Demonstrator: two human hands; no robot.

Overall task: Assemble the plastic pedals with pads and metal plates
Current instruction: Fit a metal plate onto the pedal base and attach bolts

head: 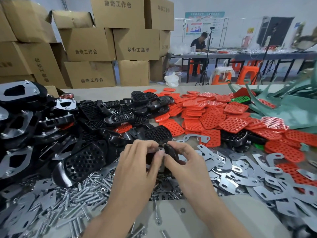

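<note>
I am holding a glossy black plastic pedal [170, 152] in both hands, just above the middle of the beige worktable [197, 219]. My left hand [137, 164] is gripping its left side, fingers curled over the top and thumb pressing at the front. My right hand [186, 162] is pinching its right edge between thumb and curled fingers. The two hands are meeting fingertip to fingertip, hiding most of the pedal.

A heap of perforated black plastic pedals [103, 121] is lying to the left of my hands and behind them. Flat red perforated pads [211, 117] are spreading across the far right of the table. Flat silver metal plates [240, 176] are lying scattered to the right of my hands, and loose silver bolts [82, 200] are lying to the near left.

Brown cardboard boxes [89, 43] are standing stacked beyond the table. A seated person [199, 45] is working at a far bench.
</note>
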